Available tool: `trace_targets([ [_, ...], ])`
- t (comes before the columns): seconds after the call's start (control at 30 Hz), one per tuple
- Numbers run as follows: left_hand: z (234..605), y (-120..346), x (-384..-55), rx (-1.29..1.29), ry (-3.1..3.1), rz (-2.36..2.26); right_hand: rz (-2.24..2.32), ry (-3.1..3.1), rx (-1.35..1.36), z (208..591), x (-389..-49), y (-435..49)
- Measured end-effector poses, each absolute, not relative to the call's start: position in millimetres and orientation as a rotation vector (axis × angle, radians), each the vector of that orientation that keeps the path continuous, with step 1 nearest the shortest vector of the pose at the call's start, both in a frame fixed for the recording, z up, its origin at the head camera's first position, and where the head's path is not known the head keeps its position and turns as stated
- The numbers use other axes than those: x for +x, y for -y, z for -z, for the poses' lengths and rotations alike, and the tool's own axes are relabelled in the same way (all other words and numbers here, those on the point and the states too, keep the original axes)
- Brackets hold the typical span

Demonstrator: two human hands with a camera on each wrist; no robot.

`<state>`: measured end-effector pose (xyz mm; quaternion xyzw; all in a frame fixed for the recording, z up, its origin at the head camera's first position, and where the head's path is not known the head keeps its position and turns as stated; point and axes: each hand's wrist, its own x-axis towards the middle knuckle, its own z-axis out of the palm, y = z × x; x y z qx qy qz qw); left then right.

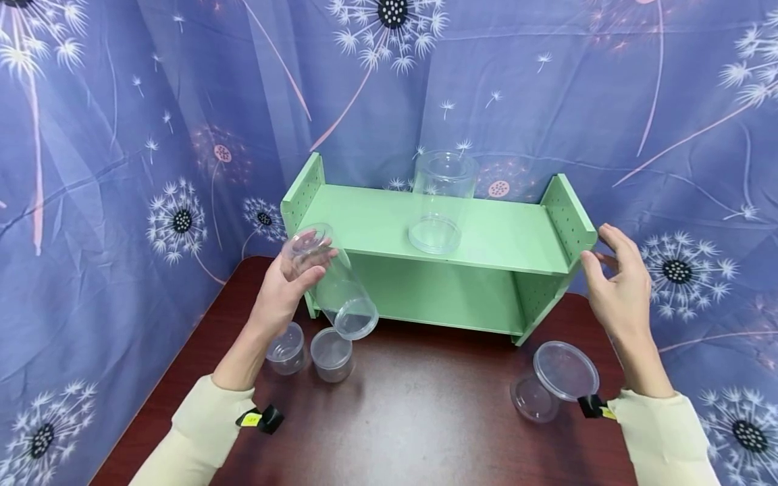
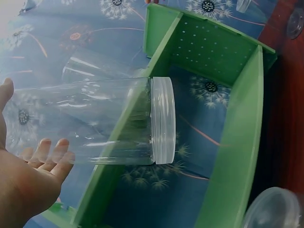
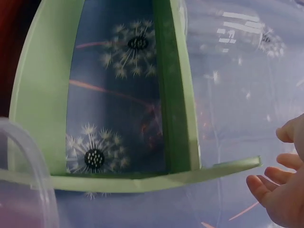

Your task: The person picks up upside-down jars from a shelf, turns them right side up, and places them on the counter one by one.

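My left hand (image 1: pixel 276 293) holds a tall clear plastic jar (image 1: pixel 340 290) by one end, in front of the green shelf's left side. The jar tilts, its lidded end (image 2: pixel 163 121) pointing down and to the right in the head view. Fingers show through the clear wall. By the shelf's right side panel (image 1: pixel 568 219), my right hand (image 1: pixel 621 290) hovers with loosely bent fingers and nothing in it. Whether its fingertips touch the panel is unclear. Another tall clear jar (image 1: pixel 442 202) stands upright on the upper shelf board (image 1: pixel 365 209).
Two short clear jars (image 1: pixel 286 351) stand on the dark red table (image 1: pixel 413 418) below my left hand. At the right, a clear container with a wide round top (image 1: pixel 565 371) stands near my right wrist. A blue dandelion-print cloth (image 1: pixel 516 88) hangs behind the shelf.
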<state>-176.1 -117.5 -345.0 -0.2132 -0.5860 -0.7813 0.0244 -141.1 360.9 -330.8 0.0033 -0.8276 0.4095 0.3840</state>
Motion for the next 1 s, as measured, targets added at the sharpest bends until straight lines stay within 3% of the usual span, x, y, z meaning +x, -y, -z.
trace_targets([
  [0.53,388.8,101.8,-166.3,-0.586,1.556,2.613,-1.148,2.095,0.294,375.2,-77.1,-314.9],
  [1.0,414.3,68.8,-158.7,-0.611,1.382,2.765,-1.259,2.215,0.321,429.0,-64.9,-281.4],
])
